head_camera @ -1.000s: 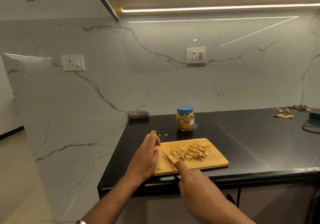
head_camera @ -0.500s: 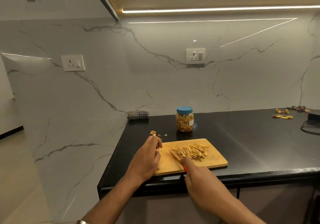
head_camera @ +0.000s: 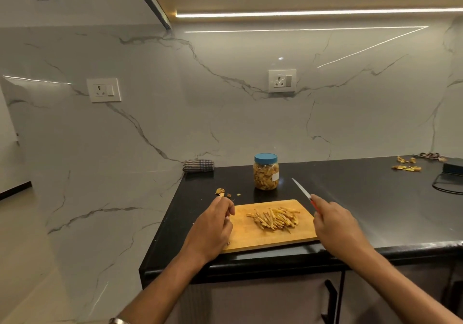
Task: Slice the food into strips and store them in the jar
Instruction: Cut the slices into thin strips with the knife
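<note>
While gripped by the handle in the right hand (head_camera: 335, 226), fingers curled tight round it, knife (head_camera: 302, 190) raised off to the right of the cutting board (head_camera: 240, 238), blade slanting up toward the jar (head_camera: 266, 174). Pile of cut strips (head_camera: 274, 218) mid-board, apart from both hands. Left hand (head_camera: 213, 226) at the board's left edge, fingers curled inward; cannot tell whether anything pinched inside. Jar upright on the black counter (head_camera: 350, 198) behind the board, blue lid on, strips inside. Few scraps (head_camera: 221, 192) just beyond the left fingertips.
</note>
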